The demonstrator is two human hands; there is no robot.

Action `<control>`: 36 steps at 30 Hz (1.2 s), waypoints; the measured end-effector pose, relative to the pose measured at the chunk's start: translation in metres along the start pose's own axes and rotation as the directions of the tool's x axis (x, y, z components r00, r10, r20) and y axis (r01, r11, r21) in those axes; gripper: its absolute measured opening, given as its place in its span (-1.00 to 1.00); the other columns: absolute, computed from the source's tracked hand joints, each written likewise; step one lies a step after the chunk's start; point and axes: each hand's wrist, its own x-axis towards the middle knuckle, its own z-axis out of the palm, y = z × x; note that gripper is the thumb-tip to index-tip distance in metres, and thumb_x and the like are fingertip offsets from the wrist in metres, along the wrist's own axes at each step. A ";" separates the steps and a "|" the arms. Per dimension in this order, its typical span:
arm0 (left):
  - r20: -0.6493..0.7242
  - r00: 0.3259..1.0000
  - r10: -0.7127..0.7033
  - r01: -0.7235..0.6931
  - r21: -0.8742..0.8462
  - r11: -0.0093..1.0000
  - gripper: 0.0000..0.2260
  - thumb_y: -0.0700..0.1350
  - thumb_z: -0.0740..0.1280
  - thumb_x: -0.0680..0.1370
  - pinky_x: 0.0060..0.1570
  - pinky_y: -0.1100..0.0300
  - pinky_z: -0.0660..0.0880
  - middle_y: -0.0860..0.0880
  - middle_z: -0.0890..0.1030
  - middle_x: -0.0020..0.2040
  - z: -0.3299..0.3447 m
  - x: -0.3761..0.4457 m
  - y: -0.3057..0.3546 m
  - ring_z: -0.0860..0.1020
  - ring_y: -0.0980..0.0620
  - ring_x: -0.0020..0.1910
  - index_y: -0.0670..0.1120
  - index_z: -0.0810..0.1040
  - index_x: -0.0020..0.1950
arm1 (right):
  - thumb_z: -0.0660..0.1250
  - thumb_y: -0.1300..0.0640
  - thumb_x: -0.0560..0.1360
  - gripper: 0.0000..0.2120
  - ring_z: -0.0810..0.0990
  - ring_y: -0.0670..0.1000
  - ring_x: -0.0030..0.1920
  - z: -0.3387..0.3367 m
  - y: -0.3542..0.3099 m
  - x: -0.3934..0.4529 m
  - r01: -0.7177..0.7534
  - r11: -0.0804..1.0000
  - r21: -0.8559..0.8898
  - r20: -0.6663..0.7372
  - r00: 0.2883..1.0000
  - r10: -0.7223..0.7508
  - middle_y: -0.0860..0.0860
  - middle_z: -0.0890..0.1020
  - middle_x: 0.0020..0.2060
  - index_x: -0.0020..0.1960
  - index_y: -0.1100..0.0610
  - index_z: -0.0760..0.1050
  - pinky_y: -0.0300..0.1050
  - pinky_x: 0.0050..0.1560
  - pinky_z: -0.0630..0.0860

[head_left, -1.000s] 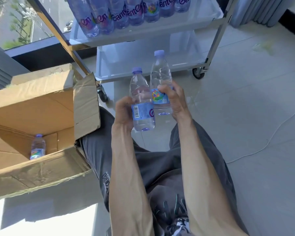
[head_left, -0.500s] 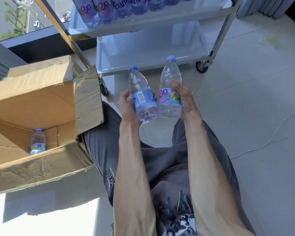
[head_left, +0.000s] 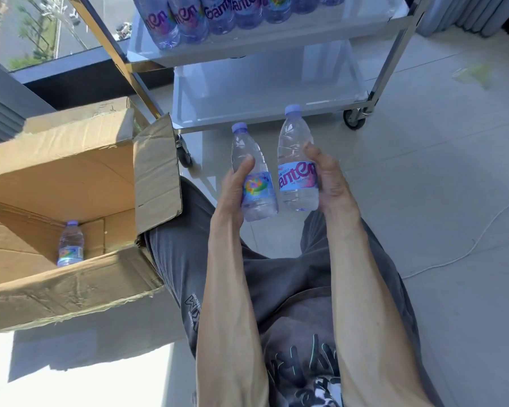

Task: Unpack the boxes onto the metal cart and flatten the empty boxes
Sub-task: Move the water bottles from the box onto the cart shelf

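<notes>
One water bottle (head_left: 70,243) stands alone inside the open cardboard box (head_left: 71,183), which sits left of the metal cart (head_left: 265,83). A row of bottles (head_left: 218,16) fills the cart's upper shelf; its lower shelf (head_left: 265,92) is just beyond the hands. In front of the cart, the left hand (head_left: 235,192) grips one bottle (head_left: 254,174) and the right hand (head_left: 328,183) grips another (head_left: 297,163), both upright, side by side.

Bottles in hands: two (head_left: 254,183) (head_left: 297,171); in box (head_left: 71,177): one (head_left: 70,243).
</notes>
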 end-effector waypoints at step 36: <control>-0.005 1.000 0.015 -0.015 0.061 0.998 -0.35 0.09 0.54 0.39 0.28 -0.30 0.43 -0.37 0.55 0.23 0.003 0.004 -0.009 0.54 -0.34 0.16 -0.30 0.50 0.31 | 0.52 0.02 0.37 -0.48 0.64 0.23 -0.11 -0.022 0.011 0.015 0.016 0.980 -0.198 -0.038 0.999 -0.024 0.25 0.66 -0.06 0.11 0.40 0.53 0.12 -0.04 0.56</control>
